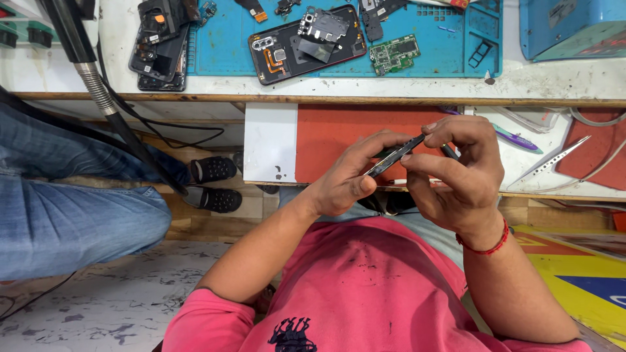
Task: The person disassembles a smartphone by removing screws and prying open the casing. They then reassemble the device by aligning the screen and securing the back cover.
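My left hand (pixel 349 176) and my right hand (pixel 456 173) together hold a thin dark phone part (pixel 394 156) edge-on, above an open drawer. The left thumb and fingers pinch its lower end. My right hand grips its upper end and also has a dark slim tool (pixel 450 152) between its fingers. A red thread bracelet (pixel 486 246) circles my right wrist. On the bench above lies an opened phone body (pixel 306 42) on a blue work mat (pixel 450 58), with a green circuit board (pixel 393 55) beside it.
The drawer holds a red pad (pixel 339 140), a white sheet (pixel 270 140), metal tweezers (pixel 554 158) and a purple-handled tool (pixel 518 140). Stacked phone shells (pixel 160 42) lie at the bench's left. Another person's jeans-clad legs (pixel 72 195) and sandals (pixel 215 186) are at left; a flexible hose (pixel 94 85) hangs there.
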